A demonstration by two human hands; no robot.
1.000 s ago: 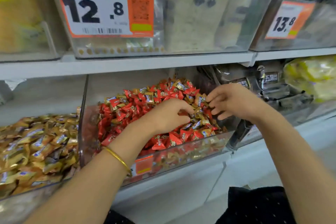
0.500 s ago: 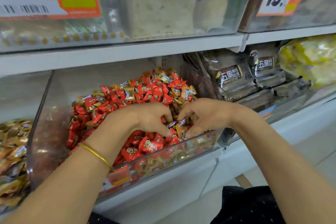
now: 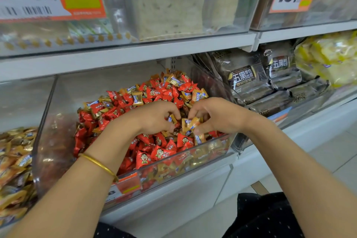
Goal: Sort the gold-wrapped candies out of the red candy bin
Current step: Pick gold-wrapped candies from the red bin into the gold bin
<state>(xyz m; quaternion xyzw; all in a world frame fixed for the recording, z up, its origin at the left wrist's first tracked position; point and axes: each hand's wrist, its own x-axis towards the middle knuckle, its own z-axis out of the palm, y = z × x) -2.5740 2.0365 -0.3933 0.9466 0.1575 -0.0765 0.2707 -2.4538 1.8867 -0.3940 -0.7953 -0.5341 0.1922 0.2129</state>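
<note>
Clear plastic: the red candy bin has glossy walls, with crinkled red candies heaped inside.
Hidden: my left hand and right hand cover the pile's near right; the bin's front label is blurred.
Task pieces: gold-wrapped candies lie scattered through the red, some far, some between my hands.
Left: curled, pinching gold-wrapped candies.
Right: curled, pinching the same cluster.
</note>
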